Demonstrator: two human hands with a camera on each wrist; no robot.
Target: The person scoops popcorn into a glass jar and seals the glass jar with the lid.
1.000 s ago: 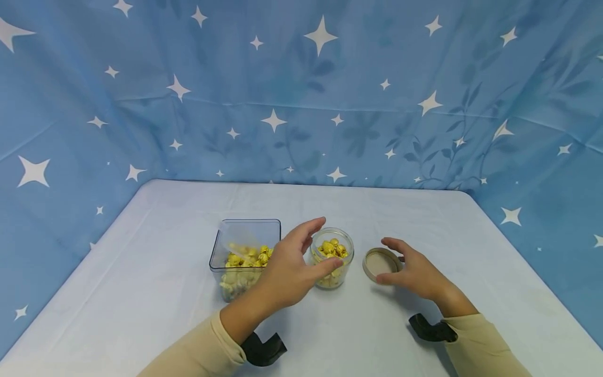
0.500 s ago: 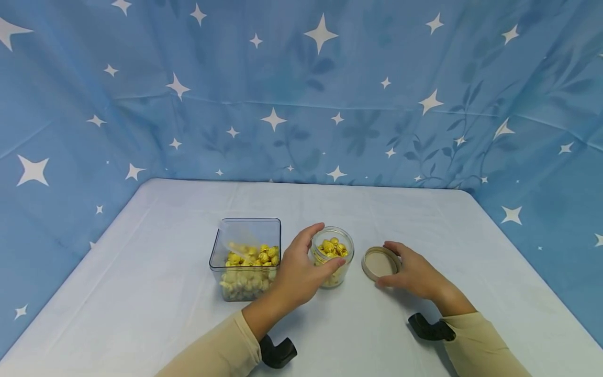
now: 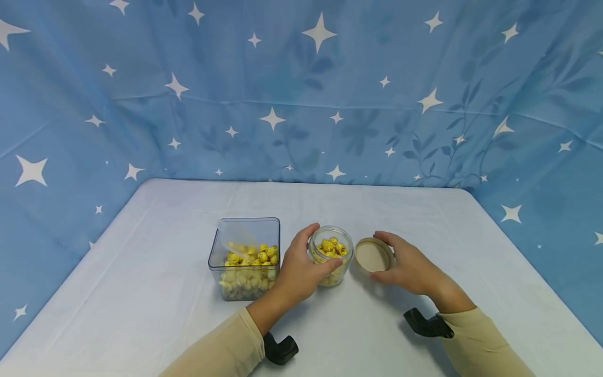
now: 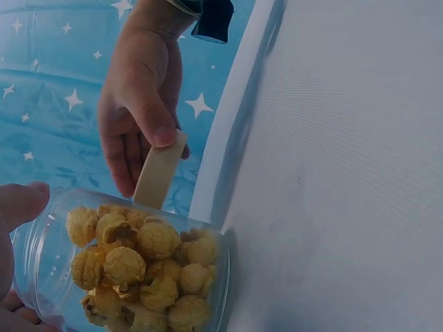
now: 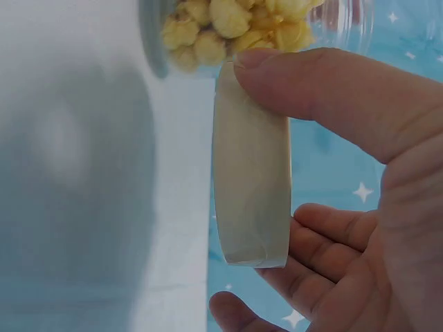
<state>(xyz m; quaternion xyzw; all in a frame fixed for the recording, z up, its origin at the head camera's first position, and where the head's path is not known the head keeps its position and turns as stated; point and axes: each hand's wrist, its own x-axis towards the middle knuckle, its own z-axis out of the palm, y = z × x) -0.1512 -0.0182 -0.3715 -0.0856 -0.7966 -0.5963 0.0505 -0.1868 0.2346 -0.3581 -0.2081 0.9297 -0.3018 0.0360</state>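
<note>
A clear round jar [image 3: 332,269] of yellow popcorn [image 4: 138,266] stands without a cover near the table's middle. My left hand [image 3: 301,267] grips it near the top, thumb on the near side and fingers round the left. To its right, my right hand [image 3: 412,264] holds a beige round lid [image 3: 373,255] by the rim, between thumb and fingers. The lid's hollow underside faces up, and its rim [image 5: 252,173] shows side-on in the right wrist view, lifted off the table close beside the jar.
Left of the jar stands a clear square container [image 3: 245,283] partly filled with popcorn, with a translucent scoop-like piece [image 3: 237,241] leaning inside. A white cloth [image 3: 118,272] covers the table. Behind hangs a blue curtain [image 3: 301,94] with white stars.
My left hand has closed in on the jar and now grips it. My right hand has taken hold of the lid, raised it and moved it left toward the jar.
</note>
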